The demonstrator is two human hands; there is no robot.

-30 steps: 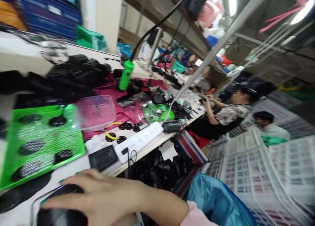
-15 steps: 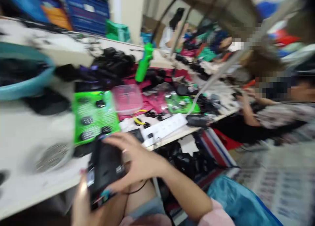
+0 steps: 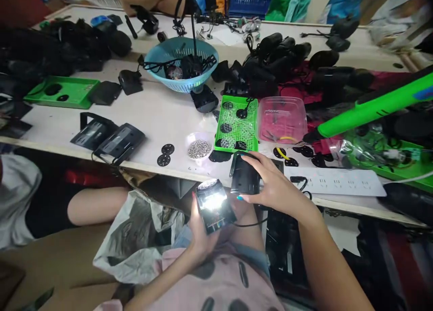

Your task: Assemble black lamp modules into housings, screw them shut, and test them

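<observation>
My left hand (image 3: 202,233) is closed around a black lamp unit (image 3: 219,221) whose face glows bright white; a round perforated part shows at its top end. Beside it, my right hand (image 3: 275,184) grips a black plastic casing (image 3: 244,178) between thumb and fingers, at the table edge. The casing and the lamp unit are apart or barely touching; I cannot tell which. A thin black cable (image 3: 252,224) runs below my right hand. Near the casing stand a small white bowl of screws (image 3: 199,149) and a green perforated tray (image 3: 238,137) with round black discs.
A white power strip (image 3: 341,183) lies at the right edge, under a green-handled tool (image 3: 379,104). A blue basket (image 3: 181,83) holds cables. Two black units (image 3: 120,144) lie at the left, beyond loose black discs (image 3: 164,160). Another person's leg (image 3: 98,210) is at the left.
My view has swung left and levelled. The black unit held between both hands now shows as two pieces, one in each hand, and a bright light shines from the left one.
</observation>
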